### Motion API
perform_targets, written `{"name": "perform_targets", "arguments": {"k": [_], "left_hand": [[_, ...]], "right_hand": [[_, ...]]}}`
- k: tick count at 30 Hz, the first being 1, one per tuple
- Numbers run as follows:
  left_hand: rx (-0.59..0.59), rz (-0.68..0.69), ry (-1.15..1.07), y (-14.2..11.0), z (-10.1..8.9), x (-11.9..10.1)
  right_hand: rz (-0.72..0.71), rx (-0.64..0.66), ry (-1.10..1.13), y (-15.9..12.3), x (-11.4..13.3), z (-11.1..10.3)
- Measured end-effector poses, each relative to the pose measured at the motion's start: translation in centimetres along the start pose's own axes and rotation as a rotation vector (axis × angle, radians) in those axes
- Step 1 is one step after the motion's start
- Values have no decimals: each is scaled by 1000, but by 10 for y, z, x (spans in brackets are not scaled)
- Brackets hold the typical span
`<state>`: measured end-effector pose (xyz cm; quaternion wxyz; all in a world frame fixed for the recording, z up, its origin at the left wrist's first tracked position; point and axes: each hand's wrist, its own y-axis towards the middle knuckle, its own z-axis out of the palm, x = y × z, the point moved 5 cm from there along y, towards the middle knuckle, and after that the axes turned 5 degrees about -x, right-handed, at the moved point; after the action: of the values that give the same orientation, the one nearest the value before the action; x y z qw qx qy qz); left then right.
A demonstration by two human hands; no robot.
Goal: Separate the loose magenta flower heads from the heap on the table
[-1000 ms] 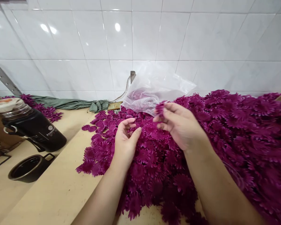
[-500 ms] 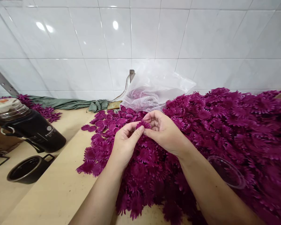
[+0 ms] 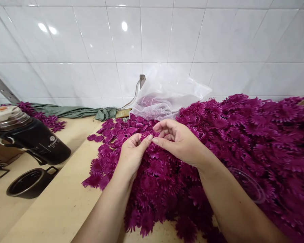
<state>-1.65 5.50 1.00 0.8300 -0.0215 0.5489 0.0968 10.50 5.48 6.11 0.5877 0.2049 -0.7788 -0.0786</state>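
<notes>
Down and to the left comes the right hand, over to meet the left hand, and the purple flower it carried a second ago has come along! Watching from my remote seat, I've got the white tiled wall beyond the fingers, with the pale bench stretching out to their left. Under the fingers and sweeping far off to their right, I see a big pile of flowers, all purple. Straight beyond them, a clear plastic bag sits crumpled; farther left lies a green cloth. Well left of the fingers, I spot a black bottle, and nearer me, a dark cup. Right of the fingers, past the right wrist, a clear ring lies on the pile. Now the smallest thing: that flower, mostly hidden, pinched between the left thumb and forefinger! On the right, thumb and forefinger stand slightly apart just beside it; from here I can't tell whether they grip its petals.
</notes>
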Motion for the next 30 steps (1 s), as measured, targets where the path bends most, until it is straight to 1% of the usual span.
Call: {"name": "perform_targets", "arguments": {"k": [4,5,7,10,13,15,16,18,19,20,22,24,26,28,29,30], "left_hand": [[48,-30,-34,-2,5,3],[54,-36,-47,-3,5,4],[69,-52,-67,-4,6,5],[118,-62,-61,-6,8,5],[184,-42,-21,-9,12,4],[208,-25,-3,-9,14,3],[203,-14,-2,-9,14,2],[157,22,-11,-8,12,1],[126,41,-15,-7,11,0],[97,57,-15,-5,9,-1],[70,68,10,-3,8,-2],[76,53,61,-2,8,0],[89,36,107,-2,9,2],[84,30,119,-2,8,4],[76,29,116,-2,7,4],[65,26,110,-2,5,5]], "right_hand": [[-10,109,24,-1,0,9],[-20,112,28,-1,1,10],[-41,74,10,1,2,8],[-46,-67,-37,3,2,-1],[-13,-251,-80,5,0,-13],[-15,-379,-138,6,-1,-25],[-18,-451,-180,6,-1,-33],[-3,-590,-273,5,-3,-51],[16,-632,-316,5,-3,-60],[38,-648,-350,5,-4,-66],[69,-604,-387,5,-3,-71],[70,-485,-383,4,-1,-62],[56,-286,-332,2,1,-41],[55,-43,-232,0,1,-16],[66,54,-175,-2,0,-7],[79,120,-125,-3,-2,1]]}}
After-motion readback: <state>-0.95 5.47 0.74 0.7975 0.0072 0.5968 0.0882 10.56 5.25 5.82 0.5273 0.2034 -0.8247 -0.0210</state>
